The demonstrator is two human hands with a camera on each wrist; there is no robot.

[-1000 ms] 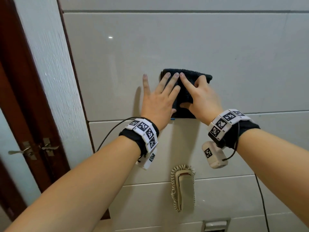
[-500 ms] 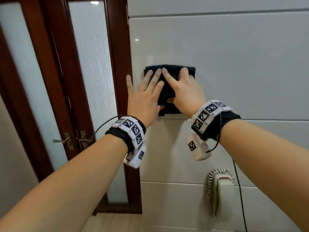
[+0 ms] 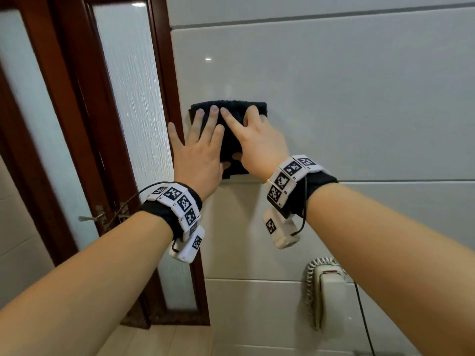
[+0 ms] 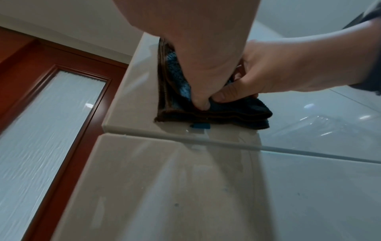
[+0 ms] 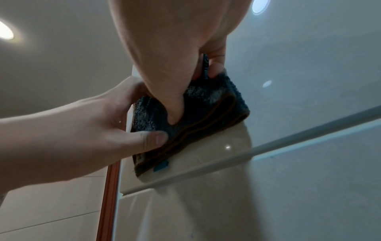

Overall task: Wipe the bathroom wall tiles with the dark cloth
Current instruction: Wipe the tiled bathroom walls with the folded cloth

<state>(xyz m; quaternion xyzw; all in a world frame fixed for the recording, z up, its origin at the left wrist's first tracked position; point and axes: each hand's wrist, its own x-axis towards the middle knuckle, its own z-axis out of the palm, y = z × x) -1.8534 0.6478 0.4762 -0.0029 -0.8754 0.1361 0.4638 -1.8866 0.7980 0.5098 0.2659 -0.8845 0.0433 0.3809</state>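
Left hand: the left hand (image 3: 199, 152) lies flat, fingers straight and spread, with 3 fingertips (image 3: 212, 110) on the upper left part of the dark cloth (image 3: 230, 140); its little finger sits off the cloth beside the tile edge, and its thumb (image 5: 152, 138) presses the cloth's lower left corner.
Right hand: the right hand (image 3: 258, 141) presses on the right half of the cloth, index finger straight and angled up toward the left hand's fingertips; the other fingers are bent over the cloth's upper right edge, and its thumb (image 4: 226, 93) presses into the cloth beside the left thumb.
Dark cloth: folded in several layers with a brown stitched hem, held flat against the wall tile (image 3: 347, 104) at the tile's left end, just above a grout line (image 3: 385, 180). A small blue tag (image 4: 200, 125) hangs from its bottom edge.
Tiles: glossy, pale, in wide horizontal rows.
Door: a dark red wooden door frame (image 3: 164, 73) with frosted glass panes (image 3: 133, 104) stands just left of the tiles; a metal handle (image 3: 96, 217) shows lower down.
Wall phone: a cream wall phone (image 3: 326, 291) with a coiled cord hangs on a lower tile, below the right forearm.
Wrists: both carry bands of black-and-white markers.
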